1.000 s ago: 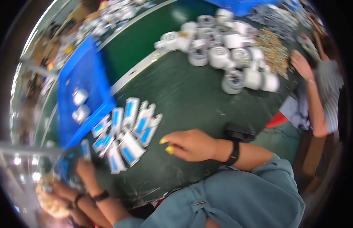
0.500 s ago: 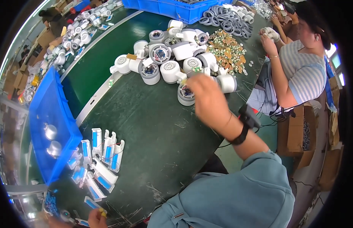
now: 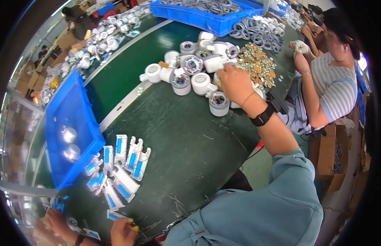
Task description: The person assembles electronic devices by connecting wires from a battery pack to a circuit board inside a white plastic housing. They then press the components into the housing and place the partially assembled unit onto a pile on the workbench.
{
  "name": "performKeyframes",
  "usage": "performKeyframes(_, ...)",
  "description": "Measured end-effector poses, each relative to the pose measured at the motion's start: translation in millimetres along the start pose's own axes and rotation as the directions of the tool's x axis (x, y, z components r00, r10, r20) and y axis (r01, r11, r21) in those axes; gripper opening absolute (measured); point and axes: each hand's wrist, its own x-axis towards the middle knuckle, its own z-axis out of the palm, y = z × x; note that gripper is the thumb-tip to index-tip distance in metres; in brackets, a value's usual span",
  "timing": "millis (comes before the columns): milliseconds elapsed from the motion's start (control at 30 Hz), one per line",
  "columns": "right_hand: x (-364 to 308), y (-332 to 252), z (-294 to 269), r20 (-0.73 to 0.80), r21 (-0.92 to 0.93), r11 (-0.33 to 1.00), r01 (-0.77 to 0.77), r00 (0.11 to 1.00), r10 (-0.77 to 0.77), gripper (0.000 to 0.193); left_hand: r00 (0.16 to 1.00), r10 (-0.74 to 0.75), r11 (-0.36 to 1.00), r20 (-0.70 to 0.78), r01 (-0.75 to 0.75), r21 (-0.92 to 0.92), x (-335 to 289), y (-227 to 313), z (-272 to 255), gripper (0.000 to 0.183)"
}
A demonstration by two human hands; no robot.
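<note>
At the front edge of a pile of white fan heads (image 3: 200,84), my right hand (image 3: 238,86) reaches in from the right with its fingers curled down. Its fingertips press among the housings, and what they grip is hidden. A black band and a small black box sit on that wrist. A fan head with a grey rim and exposed circuitry (image 3: 219,103) stands upright just below my fingers. At the bottom edge, my left hand (image 3: 124,232) has curled fingers with yellow-covered tips, beside a white handle piece with a blue cell (image 3: 118,215). More such handle pieces (image 3: 127,184) lie above it.
A blue crate (image 3: 71,131) stands at left. Farther off are another blue crate (image 3: 219,26), grey rings (image 3: 256,35) and small circuit boards (image 3: 256,65). A co-worker (image 3: 332,78) sits at right, and another person's hand (image 3: 59,224) is at lower left.
The whole view has shifted, so the table things appear farther right and slightly different in height. My right hand has moved a little deeper over the fan heads; my left stays by the handle piece.
</note>
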Motion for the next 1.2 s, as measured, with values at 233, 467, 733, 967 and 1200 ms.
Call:
performKeyframes(233, 10, -11, -8, 0.014, -0.143, 0.98, 0.139, 0.99, -0.139, 0.009, 0.903, 0.321, 0.924, -0.285, -0.234, 0.302, 22, -5, 36, 0.02)
performKeyframes(467, 15, -42, -22, 0.079, -0.034, 0.992, 0.118, 0.99, -0.115, 0.019, 0.877, 0.378, 0.904, -0.298, -0.28, 0.322, 39, 13, 50, 0.021)
performKeyframes(733, 15, -8, 5, 0.191, -0.017, 0.984, 0.179, 0.966, -0.173, 0.007, 0.853, 0.466, 0.881, -0.235, -0.423, 0.21, 58, 38, 83, 0.023)
performKeyframes(967, 25, -37, -17, 0.312, 0.288, 0.953, 0.098, 0.931, -0.19, 0.024, 0.762, 0.611, 0.787, -0.215, -0.556, 0.268, 75, 53, 96, 0.021)
performKeyframes(1200, -22, -127, -17, 0.674, 0.712, 0.107, -0.694, 0.633, -0.381, 0.021, 0.782, 0.613, 0.778, -0.112, -0.573, 0.256, 86, 69, 101, 0.024)
